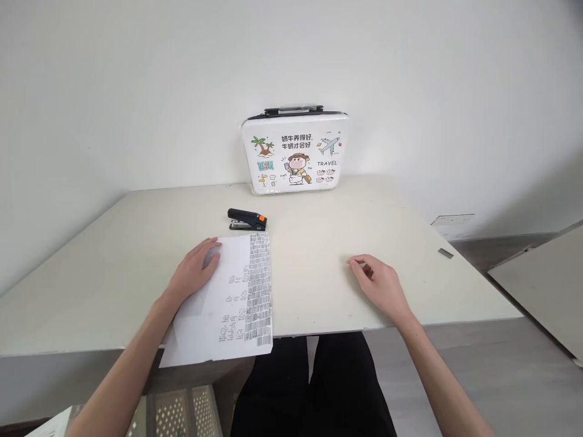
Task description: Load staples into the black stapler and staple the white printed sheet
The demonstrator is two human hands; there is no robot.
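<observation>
My left hand [197, 268] lies flat on the left part of a sheet of printed paper [234, 291], fingers stretched out and thumb apart. Dense grey barcode-like strips run down the sheet's right side, and its near edge hangs over the table's front. Whether more sheets lie beneath it I cannot tell. Just beyond the paper's far edge, a black stapler [247, 220] with an orange patch rests on its base. Over on the right, my right hand [376, 285] rests on the tabletop with curled fingers and thumb drawn together, nothing visible in them.
A white carry case [295, 155] with cartoon prints and a black handle stands upright against the wall at the back of the pale table [314, 243]. A small grey slot [445, 253] is near the table's right edge. Perforated crates [170, 416] sit below at left.
</observation>
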